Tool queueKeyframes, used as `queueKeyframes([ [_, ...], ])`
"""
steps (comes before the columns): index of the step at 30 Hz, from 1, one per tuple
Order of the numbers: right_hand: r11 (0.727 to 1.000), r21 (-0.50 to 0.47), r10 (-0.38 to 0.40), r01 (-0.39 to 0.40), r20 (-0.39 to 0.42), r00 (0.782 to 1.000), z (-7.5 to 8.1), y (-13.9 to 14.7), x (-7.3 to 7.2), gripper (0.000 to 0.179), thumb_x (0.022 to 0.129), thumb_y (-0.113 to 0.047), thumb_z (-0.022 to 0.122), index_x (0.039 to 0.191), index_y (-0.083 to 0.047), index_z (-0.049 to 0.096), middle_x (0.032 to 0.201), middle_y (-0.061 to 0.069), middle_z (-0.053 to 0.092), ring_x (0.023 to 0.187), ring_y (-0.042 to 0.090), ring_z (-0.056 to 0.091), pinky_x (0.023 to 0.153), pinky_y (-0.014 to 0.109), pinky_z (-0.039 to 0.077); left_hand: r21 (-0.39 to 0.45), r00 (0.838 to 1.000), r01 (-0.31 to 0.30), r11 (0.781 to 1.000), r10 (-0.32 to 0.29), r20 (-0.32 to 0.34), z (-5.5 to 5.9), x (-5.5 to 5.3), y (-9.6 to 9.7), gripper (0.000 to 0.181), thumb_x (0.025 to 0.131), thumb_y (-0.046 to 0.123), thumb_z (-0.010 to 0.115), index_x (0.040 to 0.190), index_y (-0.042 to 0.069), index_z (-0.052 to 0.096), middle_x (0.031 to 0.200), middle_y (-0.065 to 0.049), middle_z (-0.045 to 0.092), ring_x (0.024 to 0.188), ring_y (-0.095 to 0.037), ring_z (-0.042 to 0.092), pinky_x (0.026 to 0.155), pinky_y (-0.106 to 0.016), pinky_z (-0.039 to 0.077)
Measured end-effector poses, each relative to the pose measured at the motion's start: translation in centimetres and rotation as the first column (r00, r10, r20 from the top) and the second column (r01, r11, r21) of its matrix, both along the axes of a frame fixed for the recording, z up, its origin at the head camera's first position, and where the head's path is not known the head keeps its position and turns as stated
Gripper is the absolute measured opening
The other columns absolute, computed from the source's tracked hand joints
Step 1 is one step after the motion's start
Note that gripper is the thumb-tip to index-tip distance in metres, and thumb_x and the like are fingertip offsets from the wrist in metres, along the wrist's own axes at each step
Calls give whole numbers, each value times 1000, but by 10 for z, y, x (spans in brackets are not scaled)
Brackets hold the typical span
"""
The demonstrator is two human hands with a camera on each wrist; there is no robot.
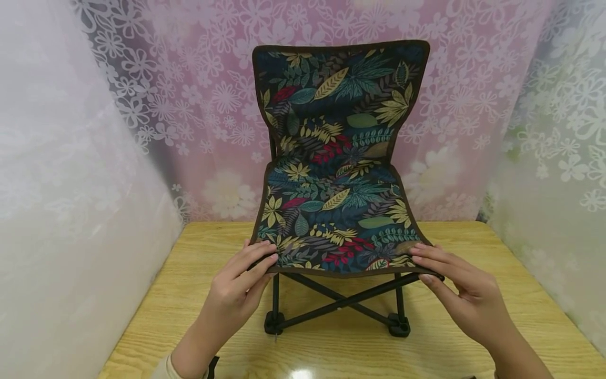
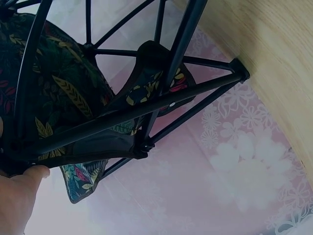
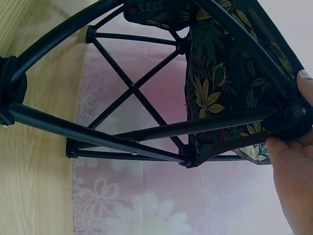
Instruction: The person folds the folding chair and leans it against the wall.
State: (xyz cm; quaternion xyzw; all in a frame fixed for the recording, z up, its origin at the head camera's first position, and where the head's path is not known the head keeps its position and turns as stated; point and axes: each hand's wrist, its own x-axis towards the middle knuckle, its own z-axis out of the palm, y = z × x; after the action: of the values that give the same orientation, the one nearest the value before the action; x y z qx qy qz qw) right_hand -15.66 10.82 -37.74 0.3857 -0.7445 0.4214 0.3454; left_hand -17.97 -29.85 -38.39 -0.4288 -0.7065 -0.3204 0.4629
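A small folding chair with dark leaf-print fabric and a black crossed-tube frame stands unfolded and upright, facing me. My left hand grips the front left corner of its seat, fingers on top of the fabric and thumb lower at the edge. At the front right corner my right hand holds the seat the same way, thumb under the rim. The left wrist view shows the frame tubes and the seat's underside from below. In the right wrist view, the thumb and fingers meet the corner joint.
The chair's feet rest on a light wood-grain table. A pink flowered curtain hangs behind, with pale sheets along both sides. A small dark object shows beside the left wrist, partly hidden.
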Motion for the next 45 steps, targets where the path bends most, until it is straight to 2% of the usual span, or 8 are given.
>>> queueKeyframes([
  [19, 1000, -27, -16, 16, 12, 1000, 2, -5, -2, 22, 95, 10, 71, 116, 15, 74, 133, 19, 73, 134, 15, 66, 125, 29, 39, -12, 1000, -23, 1000, 23, 17, 5, -1, 2, 28, 109, 14, 61, 120, -5, 78, 124, -23, 75, 115, -39, 72, 120, -41, 47],
  [25, 999, -34, -2, 2, -1, 1000, 4, -6, -4, 21, 95, 10, 71, 115, 15, 74, 131, 20, 74, 134, 16, 66, 126, 29, 38, -16, 1000, -30, 999, 30, 10, 6, -1, 3, 28, 109, 14, 61, 120, -5, 78, 125, -23, 75, 115, -39, 72, 120, -41, 47],
  [36, 999, -14, -36, 36, -2, 999, 5, -5, -7, 21, 96, 7, 72, 116, 12, 76, 130, 18, 74, 133, 14, 66, 126, 29, 38, -22, 999, -47, 999, 47, -3, 10, -1, 6, 28, 109, 14, 61, 120, -6, 77, 123, -23, 75, 112, -38, 74, 120, -41, 47],
  [45, 999, -18, -31, 31, -11, 999, 7, -6, -9, 20, 96, 6, 72, 115, 12, 76, 130, 18, 75, 133, 14, 66, 126, 29, 39, -20, 998, -59, 998, 59, -9, 12, -1, 8, 28, 109, 14, 61, 119, -7, 77, 123, -22, 75, 112, -38, 74, 119, -39, 48],
])
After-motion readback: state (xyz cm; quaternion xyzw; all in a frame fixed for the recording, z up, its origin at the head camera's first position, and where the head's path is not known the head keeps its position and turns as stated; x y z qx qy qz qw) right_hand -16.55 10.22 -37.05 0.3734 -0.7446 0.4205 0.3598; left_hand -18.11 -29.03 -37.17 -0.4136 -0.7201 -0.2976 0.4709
